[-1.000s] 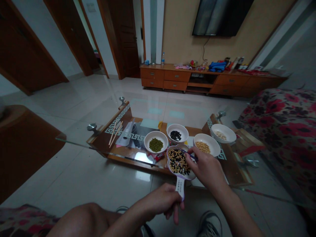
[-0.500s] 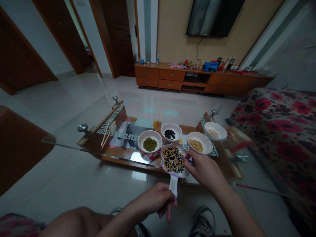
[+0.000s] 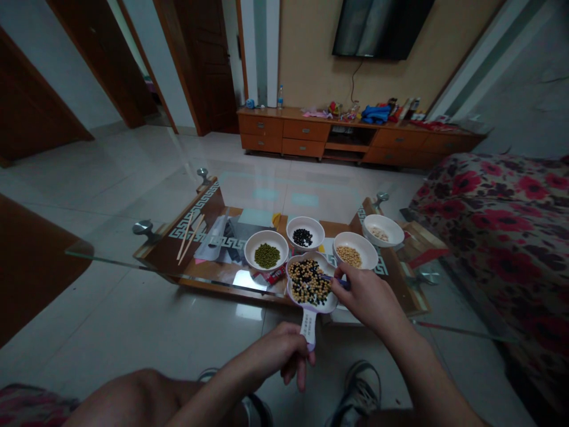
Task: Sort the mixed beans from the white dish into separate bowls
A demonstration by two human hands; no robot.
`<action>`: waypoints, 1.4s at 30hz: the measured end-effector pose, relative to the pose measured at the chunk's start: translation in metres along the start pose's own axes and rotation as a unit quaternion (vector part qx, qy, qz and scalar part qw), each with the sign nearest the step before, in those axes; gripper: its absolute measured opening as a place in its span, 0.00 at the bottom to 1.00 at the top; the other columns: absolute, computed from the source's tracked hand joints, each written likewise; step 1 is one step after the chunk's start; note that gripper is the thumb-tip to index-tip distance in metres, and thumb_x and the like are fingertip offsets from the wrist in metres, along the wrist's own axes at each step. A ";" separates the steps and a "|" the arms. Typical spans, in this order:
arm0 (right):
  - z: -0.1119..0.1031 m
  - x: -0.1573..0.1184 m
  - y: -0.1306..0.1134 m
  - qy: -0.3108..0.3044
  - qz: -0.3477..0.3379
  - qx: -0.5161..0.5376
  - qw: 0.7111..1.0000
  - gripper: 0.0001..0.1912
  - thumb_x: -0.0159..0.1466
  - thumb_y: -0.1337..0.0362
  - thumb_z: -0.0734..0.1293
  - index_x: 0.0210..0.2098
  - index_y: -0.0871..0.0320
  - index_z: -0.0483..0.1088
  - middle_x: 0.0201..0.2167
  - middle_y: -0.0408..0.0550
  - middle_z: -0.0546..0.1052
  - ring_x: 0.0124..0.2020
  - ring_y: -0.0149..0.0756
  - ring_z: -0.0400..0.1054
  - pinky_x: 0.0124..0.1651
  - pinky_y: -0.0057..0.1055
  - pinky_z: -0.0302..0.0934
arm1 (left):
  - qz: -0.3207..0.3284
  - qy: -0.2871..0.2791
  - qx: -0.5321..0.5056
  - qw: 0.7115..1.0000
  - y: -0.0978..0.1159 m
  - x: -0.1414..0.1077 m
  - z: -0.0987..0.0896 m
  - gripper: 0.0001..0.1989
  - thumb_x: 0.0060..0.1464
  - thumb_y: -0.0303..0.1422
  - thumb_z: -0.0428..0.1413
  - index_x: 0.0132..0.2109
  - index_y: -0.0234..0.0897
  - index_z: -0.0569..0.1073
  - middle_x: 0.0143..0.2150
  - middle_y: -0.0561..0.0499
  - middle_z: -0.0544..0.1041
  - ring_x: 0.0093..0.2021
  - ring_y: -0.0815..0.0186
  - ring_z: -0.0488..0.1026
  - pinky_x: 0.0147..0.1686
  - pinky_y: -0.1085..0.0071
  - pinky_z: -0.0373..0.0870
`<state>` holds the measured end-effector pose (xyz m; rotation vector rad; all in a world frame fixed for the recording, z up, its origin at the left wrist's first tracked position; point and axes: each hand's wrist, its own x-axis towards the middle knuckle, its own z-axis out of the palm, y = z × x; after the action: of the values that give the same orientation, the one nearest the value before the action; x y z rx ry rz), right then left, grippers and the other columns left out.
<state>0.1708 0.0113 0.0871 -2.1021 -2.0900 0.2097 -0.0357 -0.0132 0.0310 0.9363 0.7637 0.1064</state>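
Observation:
My left hand (image 3: 288,351) grips the handle of a white flower-shaped dish (image 3: 329,303) with a purple edge. Mixed beans (image 3: 309,281), pale yellow, black and a few green, fill much of the dish. My right hand (image 3: 367,295) pinches a slim purple tool (image 3: 341,283), its tip among the beans; its exact kind is too small to make out. Around the dish's far side stand white bowls: one with green mung beans (image 3: 267,255), one with black beans (image 3: 303,238), one with yellow soybeans (image 3: 349,256). Farther right, another bowl (image 3: 395,230) contains pale pieces.
Everything stands on a glass coffee table (image 3: 120,255) with metal supports (image 3: 143,228). Chopsticks (image 3: 191,238) lie at the left, and papers and a red packet (image 3: 276,274) show near the bowls. A flowered sofa (image 3: 493,225) is at the right; a wooden cabinet (image 3: 306,127) stands across the room.
The view has shifted slightly, so everything sits a little higher and further left. The purple tool's tip has moved slightly within the beans; both hands keep their holds.

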 end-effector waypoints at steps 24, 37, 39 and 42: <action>-0.003 0.000 0.009 -0.095 -0.013 0.056 0.994 0.04 0.53 0.63 0.63 0.24 0.56 0.66 0.24 0.45 0.73 0.25 0.31 0.63 0.27 0.27 0.48 | 0.005 0.001 0.005 1.000 0.001 0.000 0.001 0.11 0.45 0.34 0.45 0.30 0.34 0.69 0.14 0.53 0.68 0.11 0.72 0.57 0.15 0.76 0.49; -0.005 -0.001 0.012 -0.082 -0.014 0.045 0.996 0.03 0.53 0.64 0.64 0.25 0.56 0.67 0.24 0.45 0.74 0.25 0.32 0.64 0.27 0.27 0.47 | -0.005 0.003 0.007 1.000 -0.002 0.003 0.000 0.10 0.46 0.33 0.45 0.29 0.34 0.69 0.14 0.53 0.68 0.11 0.73 0.56 0.16 0.76 0.49; -0.004 0.000 0.012 -0.083 -0.015 0.045 0.995 0.03 0.53 0.64 0.64 0.25 0.56 0.67 0.24 0.45 0.74 0.25 0.31 0.64 0.27 0.27 0.46 | -0.009 0.005 0.009 1.000 -0.001 0.003 0.001 0.10 0.46 0.33 0.45 0.30 0.33 0.69 0.14 0.53 0.68 0.11 0.73 0.56 0.16 0.76 0.48; -0.003 0.000 0.012 -0.081 -0.013 0.039 0.996 0.03 0.53 0.64 0.64 0.25 0.56 0.67 0.25 0.44 0.74 0.26 0.32 0.64 0.27 0.27 0.46 | -0.011 0.009 0.008 1.000 0.000 0.002 0.001 0.11 0.46 0.34 0.45 0.30 0.33 0.69 0.14 0.52 0.68 0.12 0.73 0.56 0.16 0.76 0.48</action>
<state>0.1834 0.0111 0.0878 -2.0740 -2.1571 0.4656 -0.0338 -0.0135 0.0302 0.9431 0.7918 0.0885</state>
